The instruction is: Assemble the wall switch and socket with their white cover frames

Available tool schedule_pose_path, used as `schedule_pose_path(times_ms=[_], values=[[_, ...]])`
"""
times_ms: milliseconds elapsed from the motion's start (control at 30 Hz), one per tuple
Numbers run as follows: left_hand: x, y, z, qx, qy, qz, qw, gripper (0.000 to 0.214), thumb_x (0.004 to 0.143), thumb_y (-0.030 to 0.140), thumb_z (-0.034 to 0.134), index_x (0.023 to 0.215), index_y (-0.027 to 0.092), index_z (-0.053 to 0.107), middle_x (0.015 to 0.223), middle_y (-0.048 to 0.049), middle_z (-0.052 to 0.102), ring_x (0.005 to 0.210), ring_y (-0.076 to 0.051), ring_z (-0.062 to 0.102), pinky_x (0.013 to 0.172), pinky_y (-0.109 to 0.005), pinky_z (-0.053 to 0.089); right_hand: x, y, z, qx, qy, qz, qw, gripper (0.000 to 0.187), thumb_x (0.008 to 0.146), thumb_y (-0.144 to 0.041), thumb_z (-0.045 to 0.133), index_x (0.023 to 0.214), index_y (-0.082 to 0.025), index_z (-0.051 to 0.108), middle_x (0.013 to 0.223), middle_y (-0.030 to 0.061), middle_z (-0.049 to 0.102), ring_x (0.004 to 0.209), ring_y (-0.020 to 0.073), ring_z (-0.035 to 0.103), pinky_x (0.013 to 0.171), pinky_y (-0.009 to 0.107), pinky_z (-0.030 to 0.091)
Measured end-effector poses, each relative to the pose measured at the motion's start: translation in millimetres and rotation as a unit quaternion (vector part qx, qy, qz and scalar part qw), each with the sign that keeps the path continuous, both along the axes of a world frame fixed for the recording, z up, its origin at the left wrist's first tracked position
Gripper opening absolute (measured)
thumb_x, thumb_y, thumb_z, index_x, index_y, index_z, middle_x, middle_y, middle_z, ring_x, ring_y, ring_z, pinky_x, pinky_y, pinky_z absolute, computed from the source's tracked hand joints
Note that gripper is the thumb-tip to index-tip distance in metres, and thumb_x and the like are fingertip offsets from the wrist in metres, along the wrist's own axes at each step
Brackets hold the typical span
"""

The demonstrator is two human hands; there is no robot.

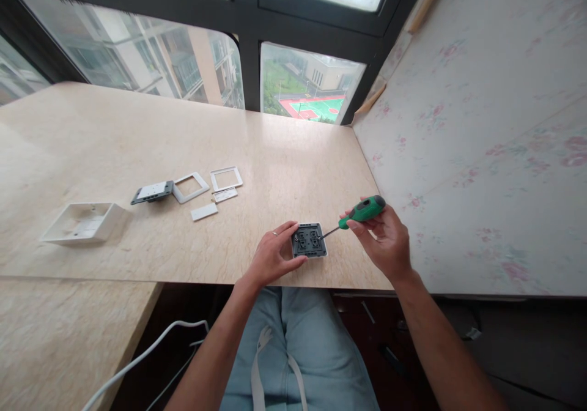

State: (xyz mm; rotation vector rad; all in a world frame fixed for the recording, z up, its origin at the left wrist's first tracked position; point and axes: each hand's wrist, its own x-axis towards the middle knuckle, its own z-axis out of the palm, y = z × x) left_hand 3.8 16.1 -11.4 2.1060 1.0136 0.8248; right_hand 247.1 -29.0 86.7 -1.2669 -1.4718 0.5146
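Note:
My left hand (274, 253) grips the left side of a dark grey switch module (309, 240) that rests on the beige stone counter (284, 160) near its front edge. My right hand (385, 240) is closed around a green-handled screwdriver (362, 210). The screwdriver's metal tip touches the right part of the module's face.
Further left on the counter lie a white wall box (82, 221), a second grey switch module (153, 192), two white frames (190, 187) (226, 178) and two small white rocker pieces (204, 211). A flowered wall panel (481, 142) rises on the right. Windows run behind. White cables (151, 350) hang below the counter.

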Motion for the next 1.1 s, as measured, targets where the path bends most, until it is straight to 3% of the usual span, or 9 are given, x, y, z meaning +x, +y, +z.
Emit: schedule_pose_path(times_ms=[567,1100], values=[[1,-1,2.9,-0.014,0.003,0.000,1.000,0.071,0.080,0.038,0.079,0.145,0.025,0.052,0.151,-0.0128,0.054,0.139,-0.033,0.052,0.112,-0.051,0.043,1,4,-0.3,0.004,0.021,-0.008,1.000,0.034,0.087,-0.026,0.076,0.118,-0.023,0.061,0.100,0.0043,0.078,0.091,0.0228,0.079,0.085,0.041,0.067],[1,-1,3.4,-0.011,-0.005,0.003,1.000,0.071,0.079,0.037,0.080,0.143,0.025,0.053,0.150,-0.0127,0.055,0.137,-0.031,0.054,0.112,-0.050,0.044,-3,-6,-0.3,0.066,-0.121,-0.010,0.990,0.047,0.087,-0.017,0.074,0.130,-0.022,0.058,0.104,0.0049,0.079,0.091,0.0211,0.079,0.082,0.036,0.068]])
